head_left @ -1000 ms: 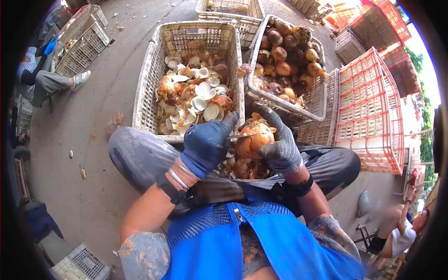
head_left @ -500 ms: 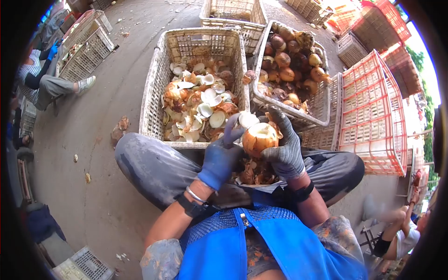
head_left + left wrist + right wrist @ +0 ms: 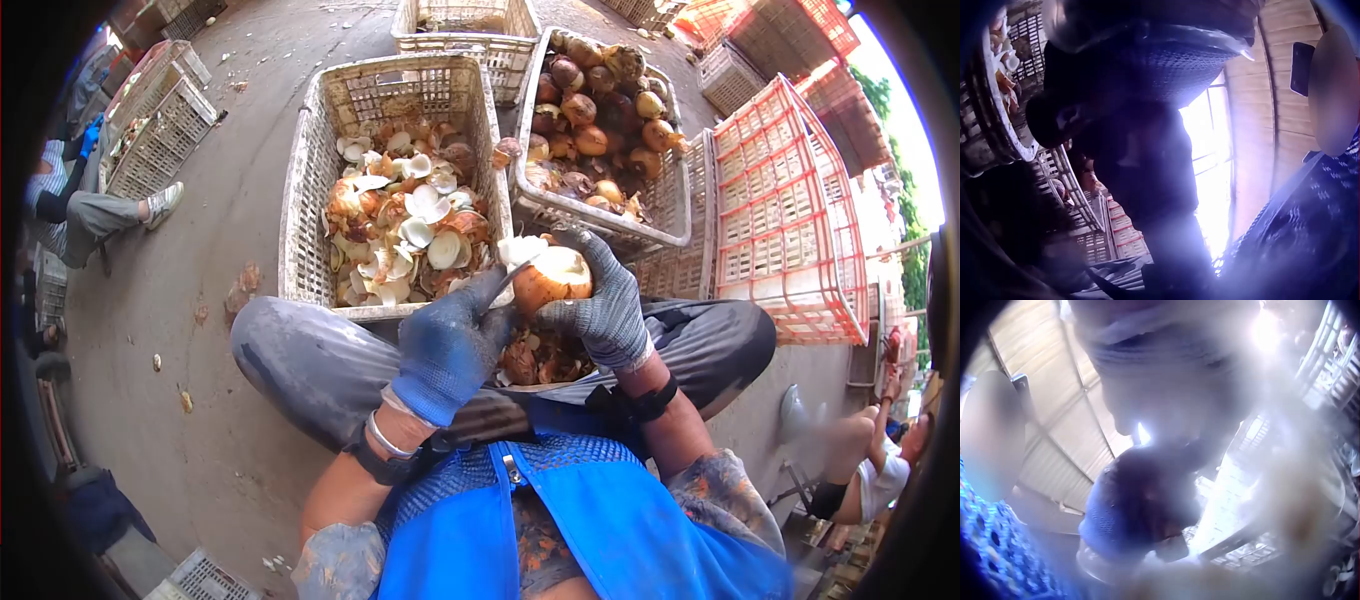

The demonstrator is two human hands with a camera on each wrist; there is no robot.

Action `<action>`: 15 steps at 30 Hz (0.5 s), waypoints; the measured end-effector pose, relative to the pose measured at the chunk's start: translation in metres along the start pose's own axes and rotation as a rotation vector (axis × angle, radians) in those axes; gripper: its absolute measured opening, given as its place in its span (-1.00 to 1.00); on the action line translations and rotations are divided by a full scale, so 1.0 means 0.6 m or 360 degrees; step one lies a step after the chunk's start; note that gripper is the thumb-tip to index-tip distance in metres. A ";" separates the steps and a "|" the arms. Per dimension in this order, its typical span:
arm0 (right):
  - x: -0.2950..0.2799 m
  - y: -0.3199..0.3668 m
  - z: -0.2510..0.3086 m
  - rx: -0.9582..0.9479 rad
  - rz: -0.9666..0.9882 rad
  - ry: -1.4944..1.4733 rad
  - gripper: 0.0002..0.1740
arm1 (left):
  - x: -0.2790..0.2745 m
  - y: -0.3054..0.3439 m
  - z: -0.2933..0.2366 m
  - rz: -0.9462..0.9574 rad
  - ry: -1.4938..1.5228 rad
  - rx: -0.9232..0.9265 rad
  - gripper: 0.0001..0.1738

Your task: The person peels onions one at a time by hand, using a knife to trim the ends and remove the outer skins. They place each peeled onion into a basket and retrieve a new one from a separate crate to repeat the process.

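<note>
In the head view, my gloved left hand grips a small knife, its thin blade at the left side of a brown onion. My right hand, in a grey knit glove, holds that onion from the right, fingers behind and thumb in front. The onion's upper face is cut and pale. A white cut piece lies against its upper left, by the blade. Loose skins lie below, between the knees. Both wrist views are dark or blurred; the hands' grip is unclear there.
A crate of onion scraps stands ahead on the left, its near rim by my left hand. Another crate holds whole onions ahead on the right. Red-and-white crates stand at the right. People sit at both sides.
The onion's top has been cut, baring its pale face. My left hand swung away from the onion, then came back with the blade against it. My right hand still holds the onion.
</note>
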State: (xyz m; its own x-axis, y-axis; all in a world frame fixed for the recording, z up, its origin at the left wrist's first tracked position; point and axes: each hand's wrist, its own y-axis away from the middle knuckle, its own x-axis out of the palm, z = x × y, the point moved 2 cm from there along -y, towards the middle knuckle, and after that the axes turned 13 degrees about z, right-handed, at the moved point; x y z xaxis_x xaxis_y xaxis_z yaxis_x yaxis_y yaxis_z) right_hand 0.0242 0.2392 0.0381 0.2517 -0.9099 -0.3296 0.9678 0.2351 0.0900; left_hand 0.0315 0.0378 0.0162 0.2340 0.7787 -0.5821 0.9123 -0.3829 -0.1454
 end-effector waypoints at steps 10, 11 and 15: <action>-0.013 -0.019 -0.017 -0.0309 -0.0400 -0.0629 -0.23 | 0.029 0.021 0.031 0.0053 -0.0109 -0.0200 -0.61; -0.013 -0.018 -0.023 -0.0318 -0.0446 -0.0600 -0.23 | 0.024 0.015 0.020 -0.0098 0.0040 -0.0177 -0.59; -0.004 -0.017 -0.003 -0.0252 -0.0404 -0.0433 -0.19 | 0.027 -0.027 0.010 -0.0227 -0.0117 0.0049 -0.57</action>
State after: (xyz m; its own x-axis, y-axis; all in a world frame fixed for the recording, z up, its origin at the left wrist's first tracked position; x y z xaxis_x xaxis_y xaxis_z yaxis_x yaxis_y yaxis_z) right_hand 0.0137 0.2393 0.0363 0.0147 -0.9981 -0.0598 0.9931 0.0215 -0.1155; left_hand 0.0184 0.0537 0.0043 0.0762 0.7881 -0.6108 0.9236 -0.2867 -0.2546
